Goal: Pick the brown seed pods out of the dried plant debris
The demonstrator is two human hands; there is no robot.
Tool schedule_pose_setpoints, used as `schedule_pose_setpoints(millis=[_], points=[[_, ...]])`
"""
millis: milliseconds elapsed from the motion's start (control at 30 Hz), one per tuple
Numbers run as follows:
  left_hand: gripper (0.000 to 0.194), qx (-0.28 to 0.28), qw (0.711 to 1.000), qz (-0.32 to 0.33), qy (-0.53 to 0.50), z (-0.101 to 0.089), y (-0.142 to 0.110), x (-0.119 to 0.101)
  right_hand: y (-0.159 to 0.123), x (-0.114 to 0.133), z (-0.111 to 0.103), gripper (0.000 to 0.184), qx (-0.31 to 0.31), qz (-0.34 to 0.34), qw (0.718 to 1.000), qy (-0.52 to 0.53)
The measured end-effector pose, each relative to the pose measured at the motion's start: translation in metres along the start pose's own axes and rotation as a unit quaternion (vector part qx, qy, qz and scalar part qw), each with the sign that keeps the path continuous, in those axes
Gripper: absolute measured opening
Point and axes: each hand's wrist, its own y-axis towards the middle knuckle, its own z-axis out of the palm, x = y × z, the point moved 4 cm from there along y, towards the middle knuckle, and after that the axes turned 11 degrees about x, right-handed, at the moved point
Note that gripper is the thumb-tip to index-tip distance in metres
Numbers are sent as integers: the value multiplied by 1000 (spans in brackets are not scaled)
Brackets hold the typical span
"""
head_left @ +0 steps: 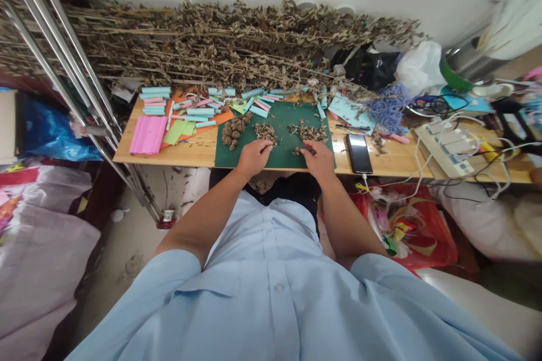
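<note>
My left hand [254, 158] is closed in a pinch at the near edge of a small pile of crumbled dried leaves [265, 132]. Whatever its fingertips may hold is too small to make out. Between the thumb and fingers of my right hand [318, 159] is a small clump of dried leaves [298, 151], just above a green mat [282, 157]. A looser heap of dried leaf bits [313, 132] lies beyond that hand. Several round, brown balls of pressed leaves [234, 131] are grouped on the mat's left side.
Bundles of dried leafy stalks [237, 39] line the wall. Blue and pink paper rolls [201, 111] and pink sheets [148, 135] lie left. A phone [359, 153] on a cable, purple string [388, 110] and a power strip [444, 146] lie right. Metal poles [78, 51] stand left.
</note>
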Motion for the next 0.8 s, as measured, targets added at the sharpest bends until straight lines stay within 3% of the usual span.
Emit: schedule_pose_setpoints(millis=[200, 367, 600, 700, 800], points=[[19, -5, 1000, -13, -11, -1, 0, 1, -7, 13, -3, 32, 21, -33, 993, -112], [19, -3, 1000, 0, -3, -1, 0, 0, -6, 26, 16, 30, 83, -64, 979, -174], [18, -2, 1000, 7, 11, 0, -1, 1, 23, 40, 39, 28, 75, -87, 989, -94], [17, -11, 1000, 12, 14, 0, -2, 1, 30, 39, 35, 37, 58, -72, 994, -51], [17, -10, 1000, 13, 21, 0, -3, 2, 30, 33, 19, 34, 25, -53, 995, -84]])
